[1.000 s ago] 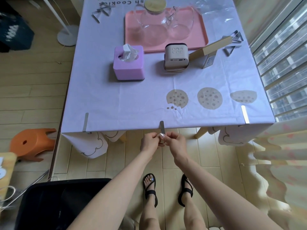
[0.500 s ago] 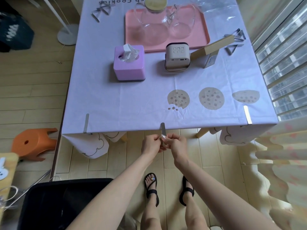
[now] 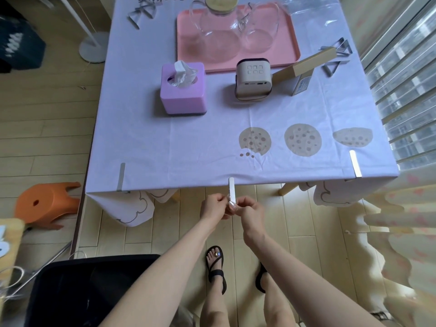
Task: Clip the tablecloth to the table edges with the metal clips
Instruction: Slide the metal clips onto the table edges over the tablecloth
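One pale lilac tablecloth (image 3: 165, 142) printed with three brown cookies (image 3: 302, 139) covers the square table, its near hem hanging over the edge. On it sit one pink plastic tray (image 3: 188, 55) carrying two clear glass jugs (image 3: 215, 36), one purple cube tissue box (image 3: 182, 95), one beige cube gadget with a strap (image 3: 253, 79) and one open cardboard box (image 3: 300, 82). One orange plastic stool (image 3: 44, 204) stands on the wooden floor at the left.

Just below the middle of the near edge, the left hand (image 3: 213, 207) and the right hand (image 3: 251, 210) meet, both with fingers curled, pinching the near end of one flat silver metal clip (image 3: 232, 188). Its long axis runs away from the person, and its far tip points at the table and just overlaps the cloth at the edge.

Two more flat clips already sit on that same edge, the left clip (image 3: 121, 177) and the right clip (image 3: 355, 164), both lying near-to-far. Loose spare clips lie in two heaps, one at the far left corner (image 3: 141, 11) and one by the right edge (image 3: 336, 55). Their number cannot be told.
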